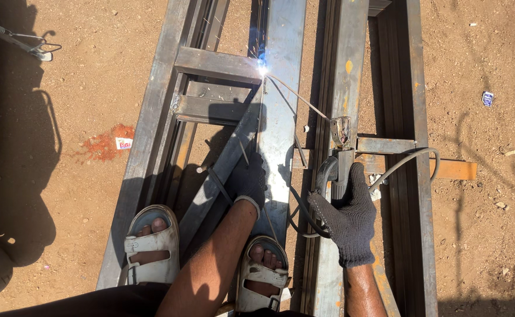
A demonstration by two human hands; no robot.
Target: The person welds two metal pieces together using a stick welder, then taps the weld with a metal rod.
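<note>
Fingers [351, 199] of right hand [348, 220] closed around electrode holder [338, 158], left hand [250, 182] on steel frame [281, 117]

1. Two gloved hands were in view: the left hand [250, 182] and the right hand [346, 216].
2. Two sandalled feet stood on the frame: one sandal [150, 246] and another sandal [262, 276].
3. One electrode holder [335, 154] carried one welding rod [297, 97].
4. One welding arc [262, 68] burned.
5. One cable [407, 159] showed.
6. One steel frame [151, 129] lay on the ground.
7. Two scraps of litter lay about: a red-and-white wrapper [123, 142] and a blue wrapper [487, 98].
</note>
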